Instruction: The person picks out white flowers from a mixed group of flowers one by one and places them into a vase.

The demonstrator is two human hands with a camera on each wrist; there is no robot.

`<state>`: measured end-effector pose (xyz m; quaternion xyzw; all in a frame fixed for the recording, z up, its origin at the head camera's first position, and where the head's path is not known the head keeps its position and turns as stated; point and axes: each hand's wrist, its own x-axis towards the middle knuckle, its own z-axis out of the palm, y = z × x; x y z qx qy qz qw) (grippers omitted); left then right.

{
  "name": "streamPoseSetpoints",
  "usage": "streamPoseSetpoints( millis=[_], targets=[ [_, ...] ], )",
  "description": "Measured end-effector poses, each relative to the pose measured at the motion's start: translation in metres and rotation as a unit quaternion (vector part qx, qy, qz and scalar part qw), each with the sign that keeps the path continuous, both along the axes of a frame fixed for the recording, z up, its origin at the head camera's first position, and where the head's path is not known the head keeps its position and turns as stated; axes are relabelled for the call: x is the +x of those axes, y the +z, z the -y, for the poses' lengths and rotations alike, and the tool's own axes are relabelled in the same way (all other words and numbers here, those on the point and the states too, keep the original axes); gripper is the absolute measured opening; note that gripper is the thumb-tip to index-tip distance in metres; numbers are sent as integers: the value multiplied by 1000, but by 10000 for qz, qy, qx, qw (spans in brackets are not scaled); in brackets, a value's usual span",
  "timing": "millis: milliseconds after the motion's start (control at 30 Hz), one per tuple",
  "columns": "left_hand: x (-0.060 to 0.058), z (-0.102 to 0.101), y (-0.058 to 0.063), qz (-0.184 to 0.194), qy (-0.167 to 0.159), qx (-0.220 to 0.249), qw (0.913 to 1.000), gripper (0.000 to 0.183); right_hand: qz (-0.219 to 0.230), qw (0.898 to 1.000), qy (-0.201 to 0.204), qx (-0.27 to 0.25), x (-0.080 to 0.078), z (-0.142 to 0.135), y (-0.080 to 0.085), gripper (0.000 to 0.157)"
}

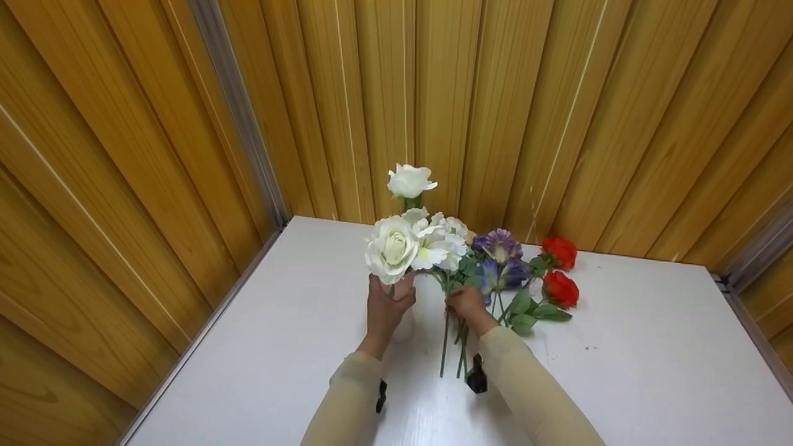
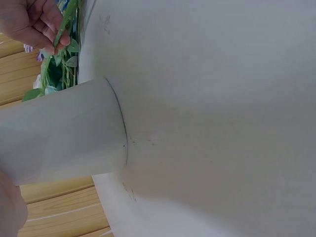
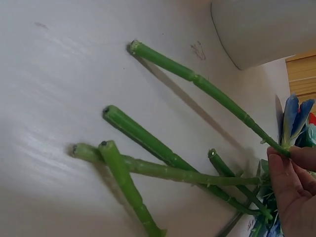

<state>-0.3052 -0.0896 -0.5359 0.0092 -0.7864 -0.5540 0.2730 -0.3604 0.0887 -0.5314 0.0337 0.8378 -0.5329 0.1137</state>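
My left hand (image 1: pixel 387 310) grips the upper part of a white cylindrical vase (image 2: pixel 64 133), which stands upright on the table. A large white rose (image 1: pixel 392 249) leans over its mouth, and a second white rose (image 1: pixel 411 181) rises taller behind. To the right of the vase, my right hand (image 1: pixel 469 305) pinches a green stem (image 3: pixel 212 91) between thumb and fingers. The stem's cut end points toward me, low over the table. White ruffled flowers (image 1: pixel 441 244) crowd together above this hand, overlapping the rose in the head view.
Purple-blue irises (image 1: pixel 500 263) lie right of my right hand, with red flowers (image 1: pixel 560 288) and green leaves (image 1: pixel 523 313) beyond them. Several loose stems (image 3: pixel 148 138) stick out across the white table (image 1: pixel 279 347). Wood-panelled walls (image 1: pixel 495 111) enclose the back and left.
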Motion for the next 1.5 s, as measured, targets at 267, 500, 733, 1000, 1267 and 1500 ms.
streamPoseSetpoints(
  millis=[267,500,733,1000,1267,1500],
  targets=[
    [1,2,-1,-34,-33,-22,10000,82,133,9997,-29,-192,0,-1,5,30],
    [0,2,-1,-122,17,-117,9999,80,-160,9995,-59,-249,-4,-7,15,29],
    [2,2,-1,-132,16,-41,9999,80,-391,9976,-110,-566,-7,-9,32,26],
    [2,1,-1,-229,51,-162,9996,80,-891,9939,-429,-487,-14,-10,63,27],
    [2,0,0,-6,14,24,10000,80,-1438,9826,-825,-840,-11,-11,99,28],
    [1,1,2,99,31,61,9999,80,-1865,9648,-658,-1733,17,-21,139,25]
  ],
)
